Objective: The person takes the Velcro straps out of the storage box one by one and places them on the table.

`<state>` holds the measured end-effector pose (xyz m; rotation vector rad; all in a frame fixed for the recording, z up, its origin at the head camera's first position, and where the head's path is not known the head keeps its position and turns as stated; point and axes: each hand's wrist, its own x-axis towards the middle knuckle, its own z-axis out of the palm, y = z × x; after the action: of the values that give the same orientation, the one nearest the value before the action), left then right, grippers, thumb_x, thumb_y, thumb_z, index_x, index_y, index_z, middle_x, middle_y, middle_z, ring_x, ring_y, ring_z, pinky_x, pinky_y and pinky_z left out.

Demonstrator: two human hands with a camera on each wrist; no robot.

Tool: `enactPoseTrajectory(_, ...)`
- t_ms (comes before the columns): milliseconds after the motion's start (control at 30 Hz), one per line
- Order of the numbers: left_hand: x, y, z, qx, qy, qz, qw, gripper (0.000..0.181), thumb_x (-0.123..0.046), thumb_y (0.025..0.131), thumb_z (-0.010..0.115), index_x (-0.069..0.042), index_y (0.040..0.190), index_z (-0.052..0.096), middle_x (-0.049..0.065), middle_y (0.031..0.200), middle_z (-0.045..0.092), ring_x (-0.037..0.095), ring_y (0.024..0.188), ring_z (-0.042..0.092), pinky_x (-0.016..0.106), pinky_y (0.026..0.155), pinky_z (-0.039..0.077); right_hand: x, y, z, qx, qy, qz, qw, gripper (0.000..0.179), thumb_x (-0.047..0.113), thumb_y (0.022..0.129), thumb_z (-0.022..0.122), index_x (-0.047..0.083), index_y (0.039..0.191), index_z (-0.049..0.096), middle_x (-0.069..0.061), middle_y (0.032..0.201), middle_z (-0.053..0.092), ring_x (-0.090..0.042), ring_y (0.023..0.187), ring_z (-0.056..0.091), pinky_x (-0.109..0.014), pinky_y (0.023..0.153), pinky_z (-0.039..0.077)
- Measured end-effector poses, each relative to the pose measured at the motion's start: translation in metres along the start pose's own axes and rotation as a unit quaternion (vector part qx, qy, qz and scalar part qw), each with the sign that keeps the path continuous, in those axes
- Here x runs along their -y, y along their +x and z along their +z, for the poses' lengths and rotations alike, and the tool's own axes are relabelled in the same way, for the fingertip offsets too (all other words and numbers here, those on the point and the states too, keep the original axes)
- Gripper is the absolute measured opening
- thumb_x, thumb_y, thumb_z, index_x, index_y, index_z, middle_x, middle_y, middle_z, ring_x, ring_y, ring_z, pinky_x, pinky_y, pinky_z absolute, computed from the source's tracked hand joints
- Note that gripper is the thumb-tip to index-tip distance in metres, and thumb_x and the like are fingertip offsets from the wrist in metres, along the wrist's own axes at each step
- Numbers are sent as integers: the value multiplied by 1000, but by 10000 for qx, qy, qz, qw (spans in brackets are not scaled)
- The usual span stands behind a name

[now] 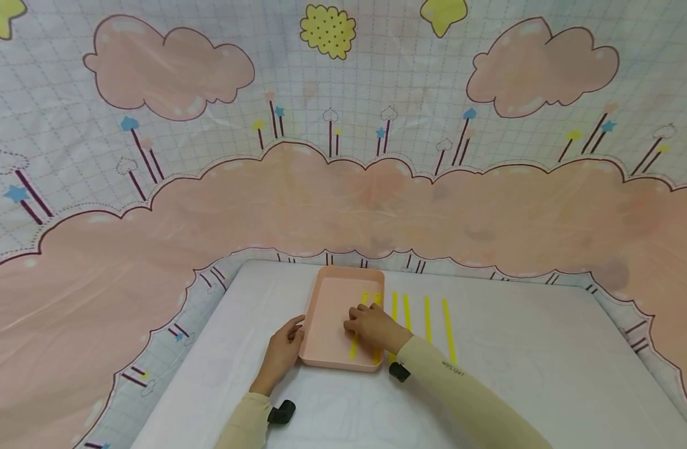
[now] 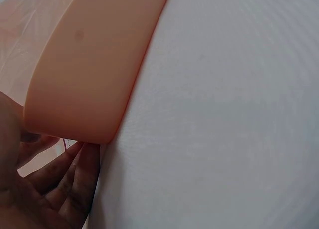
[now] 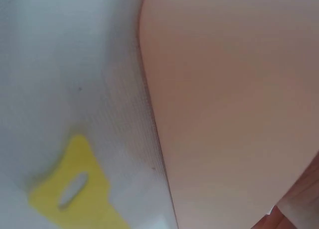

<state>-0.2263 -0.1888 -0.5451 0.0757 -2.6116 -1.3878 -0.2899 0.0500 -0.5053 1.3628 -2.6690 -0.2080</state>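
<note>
A shallow peach tray [image 1: 328, 312] lies on the table in the head view. My left hand [image 1: 286, 349] grips its left side; in the left wrist view the fingers [image 2: 85, 171] reach its outer wall [image 2: 84, 74] near a corner. My right hand [image 1: 374, 324] is over the tray's right half, fingers curled on a flat yellow strip [image 1: 353, 349]. Its fingertips are partly hidden. A second yellow strip [image 1: 376, 357] lies beside that one, along the tray's right side. In the right wrist view the tray wall [image 3: 224, 109] covers most of that hand.
Several more yellow strips [image 1: 428, 318] lie roughly parallel on the white table [image 1: 523, 349], right of the tray. One strip end [image 3: 87, 194] with a slot shows in the right wrist view. A patterned cloth [image 1: 343, 206] rises behind the table.
</note>
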Motion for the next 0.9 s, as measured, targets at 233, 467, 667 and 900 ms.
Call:
enactPoseTrajectory(233,0,0,1,-10,30,6,10000,36,-11,98,55,-10,134,60,20,116,70,28,102,68,45,87,54,2,0,-1,90,-136,70,9998,19,14,95,63,28,108,63,3,105,59,-16,97,54,-33,82,47)
enactPoseTrajectory(467,1,1,1,-9,16,14,10000,35,-10,99,55,-10,134,60,19,116,70,27,102,68,44,86,54,2,-2,-2,-120,-362,-56,9993,17,17,94,63,28,108,63,3,105,59,-16,99,55,-31,82,47)
enactPoseTrajectory(667,-1,-1,0,14,-1,-11,10000,35,-10,99,55,-9,133,60,20,117,70,28,102,68,44,86,54,1,-3,-1,-464,-849,-325,9948,15,22,91,66,27,105,61,5,104,58,-13,98,54,-27,78,44)
enactPoseTrajectory(900,-4,-2,-1,5,-35,4,10000,35,-10,98,55,-8,133,60,21,116,70,28,101,68,44,86,54,0,-5,-7,-727,-677,-285,9946,16,22,92,66,25,105,60,4,108,59,-14,99,55,-27,79,46)
